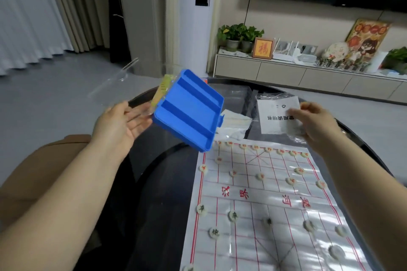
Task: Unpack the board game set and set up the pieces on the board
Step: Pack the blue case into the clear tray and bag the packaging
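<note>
**Xiangqi set on a dark round surface (163, 182).** The xiangqi board (246, 246) is a glossy white sheet ruled in red, with large red characters across its middle band. Cream disc pieces sit on the line crossings. Red-marked pieces (203, 168) fill the board's far half, with a row of them along its far edge. Dark-marked pieces (202, 208) occupy its near half.

A blue tray (189, 110) hangs steeply tilted above the board's far-left corner, showing three long channels parted by raised ridges.

The left hand (119, 123), left of the board and just beside the tray, is spread with straight fingers, palm turned toward the tray. The right hand (317, 121), beyond the board's far-right corner, curls its fingers on the right edge of a white instruction leaflet (275, 116).

**Obscured:**
- The tray's low corner covers the board's far-left corner.
- The frame cuts off the board's near edge.
- Glare and blur wipe out the markings on the near-right pieces.
- A clear lid (112, 86) beside the tray is barely traceable, so contact between left hand and tray cannot be told.
</note>
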The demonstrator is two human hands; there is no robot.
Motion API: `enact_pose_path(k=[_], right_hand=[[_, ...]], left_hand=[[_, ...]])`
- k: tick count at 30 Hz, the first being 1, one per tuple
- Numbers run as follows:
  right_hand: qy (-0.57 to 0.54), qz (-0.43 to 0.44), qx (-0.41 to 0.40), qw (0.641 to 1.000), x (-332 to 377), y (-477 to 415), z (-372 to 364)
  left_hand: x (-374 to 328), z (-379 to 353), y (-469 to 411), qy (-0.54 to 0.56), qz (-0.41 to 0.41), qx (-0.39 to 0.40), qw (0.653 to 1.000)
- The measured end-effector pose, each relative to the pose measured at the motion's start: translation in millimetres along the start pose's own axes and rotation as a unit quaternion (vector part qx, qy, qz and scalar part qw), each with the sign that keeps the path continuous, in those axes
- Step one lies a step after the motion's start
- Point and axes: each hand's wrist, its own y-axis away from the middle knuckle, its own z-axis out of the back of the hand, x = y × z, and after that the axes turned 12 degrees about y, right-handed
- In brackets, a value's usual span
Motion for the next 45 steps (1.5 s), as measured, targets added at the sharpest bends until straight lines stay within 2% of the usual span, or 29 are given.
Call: enact_pose_path(k=[5,9,17,26,29,35,39,42,45], right_hand=[[-0.037,-0.021,0.027,0.999,11,43,-39],[-0.021,-0.023,0.061,0.998,4,68,-71],[0.006,-0.046,0.089,0.995,-14,91,-114],[0.048,-0.085,0.151,0.984,-20,98,-161],[0.057,-0.072,0.175,0.980,-18,100,-185],[0.164,-0.011,0.191,0.968,-22,101,-219],[0.249,0.031,0.201,0.947,-27,95,-221],[0.325,0.071,0.194,0.923,-29,91,-226],[0.410,0.117,0.209,0.880,-29,91,-234]], left_hand=[[-13,65,41,-0.002,-0.002,-0.034,0.999],[-17,97,61,0.006,0.013,-0.049,0.999],[-16,127,71,-0.016,0.028,-0.113,0.993],[-10,145,68,-0.030,0.031,-0.126,0.991],[-9,151,67,-0.047,0.020,-0.129,0.990],[-6,157,59,-0.074,0.026,-0.129,0.989],[-1,160,53,-0.090,0.044,-0.138,0.985],[-1,159,50,-0.111,0.047,-0.145,0.982],[-2,161,46,-0.128,0.053,-0.149,0.979]])
